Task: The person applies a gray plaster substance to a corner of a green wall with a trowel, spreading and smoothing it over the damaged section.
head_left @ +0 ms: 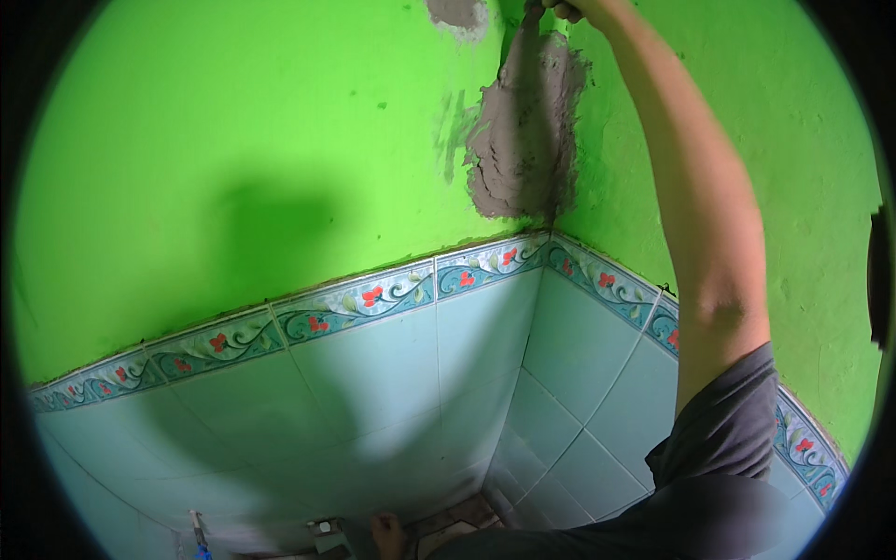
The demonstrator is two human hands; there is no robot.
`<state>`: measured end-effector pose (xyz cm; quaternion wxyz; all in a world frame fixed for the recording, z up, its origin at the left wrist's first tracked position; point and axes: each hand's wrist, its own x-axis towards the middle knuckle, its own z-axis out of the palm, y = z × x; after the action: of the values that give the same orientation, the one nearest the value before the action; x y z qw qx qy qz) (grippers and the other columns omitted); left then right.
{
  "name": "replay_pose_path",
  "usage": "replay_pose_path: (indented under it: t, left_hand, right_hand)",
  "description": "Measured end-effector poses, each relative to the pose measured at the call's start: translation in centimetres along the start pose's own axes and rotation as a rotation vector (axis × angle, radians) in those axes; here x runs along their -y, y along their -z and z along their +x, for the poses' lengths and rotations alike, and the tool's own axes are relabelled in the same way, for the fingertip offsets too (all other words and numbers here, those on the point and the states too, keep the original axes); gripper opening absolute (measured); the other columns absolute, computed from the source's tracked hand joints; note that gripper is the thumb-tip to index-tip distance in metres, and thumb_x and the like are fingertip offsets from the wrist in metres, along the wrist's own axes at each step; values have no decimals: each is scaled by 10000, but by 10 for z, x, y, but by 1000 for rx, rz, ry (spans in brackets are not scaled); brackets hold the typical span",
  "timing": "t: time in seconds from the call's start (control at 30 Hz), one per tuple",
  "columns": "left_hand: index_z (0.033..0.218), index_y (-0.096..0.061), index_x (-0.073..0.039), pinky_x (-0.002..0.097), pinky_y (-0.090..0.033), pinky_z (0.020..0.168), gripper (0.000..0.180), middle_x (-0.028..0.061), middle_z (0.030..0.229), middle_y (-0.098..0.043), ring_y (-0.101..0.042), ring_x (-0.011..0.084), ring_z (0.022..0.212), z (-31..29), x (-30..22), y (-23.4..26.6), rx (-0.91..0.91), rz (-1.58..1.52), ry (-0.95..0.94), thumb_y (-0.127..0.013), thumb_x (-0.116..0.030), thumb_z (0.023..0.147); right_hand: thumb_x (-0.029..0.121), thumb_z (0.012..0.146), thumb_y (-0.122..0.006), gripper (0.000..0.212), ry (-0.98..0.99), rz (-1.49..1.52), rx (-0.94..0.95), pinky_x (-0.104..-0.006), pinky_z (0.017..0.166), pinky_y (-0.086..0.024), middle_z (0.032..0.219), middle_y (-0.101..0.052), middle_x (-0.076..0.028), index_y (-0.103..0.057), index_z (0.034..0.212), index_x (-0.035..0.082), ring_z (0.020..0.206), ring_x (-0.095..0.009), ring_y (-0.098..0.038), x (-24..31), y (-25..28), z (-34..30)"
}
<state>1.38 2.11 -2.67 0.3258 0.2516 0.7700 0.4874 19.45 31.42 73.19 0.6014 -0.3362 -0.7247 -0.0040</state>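
My right hand [567,9] is raised to the top edge, its fingers closed on a trowel [532,11] whose upper part is cut off by the frame. The tool lies against a rough patch of wet grey mortar [523,149] in the corner of the green walls, just above the tile border. Low in the view, my left hand [387,535] has curled fingers beside a dim greyish shape; what it grips is too dark to make out.
Pale turquoise tiles [373,373] cover the lower walls under a floral border [373,297]. A smaller mortar patch [457,14] sits higher on the left wall [233,121]. A blue-handled fitting [200,541] stands at the lower left. A dark object [878,280] edges the far right.
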Motion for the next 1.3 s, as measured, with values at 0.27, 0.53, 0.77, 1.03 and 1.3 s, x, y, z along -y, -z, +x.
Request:
replay_pose_path:
  t: [0.27,0.53,0.77,1.03,1.3]
  left_hand:
    - [955,-556,44,406,-482,712,265,170,824,-608,-601,263,753,34,76,-24,-239,28,-254,-577,-217,914]
    - [973,-558,22,365,-482,625,232,145,822,-619,-601,220,687,50,64,-35,-120,-112,-95,-584,-199,910]
    - [1005,-539,18,335,-474,573,233,114,808,-613,-590,195,649,42,53,-33,-58,-126,-15,-574,-198,923]
    - [1002,-556,9,326,-479,567,220,122,847,-621,-593,183,644,36,67,-34,-96,-166,26,-587,-185,904]
    - [980,-584,12,375,-495,661,240,158,910,-631,-615,233,741,44,87,-36,-211,-55,-52,-605,-205,880]
  right_hand:
    - [330,918,-585,368,-55,-37,33,-315,414,-397,599,-588,-73,-618,732,14,451,-151,-495,-1,39,-35]
    - [447,874,-631,449,-152,18,177,-283,349,-421,548,-588,-75,-605,817,2,375,-126,-528,-79,-8,-96]
    - [408,862,-652,469,-222,166,26,-293,401,-505,609,-650,-123,-614,730,-40,428,-180,-611,-96,-21,-78]
    - [450,847,-637,455,-131,116,81,-300,428,-514,628,-659,-101,-652,765,2,438,-167,-609,-86,-25,-31]
    - [324,935,-574,402,-140,2,34,-351,468,-430,581,-574,-67,-584,665,26,465,-170,-509,-38,-13,-7]
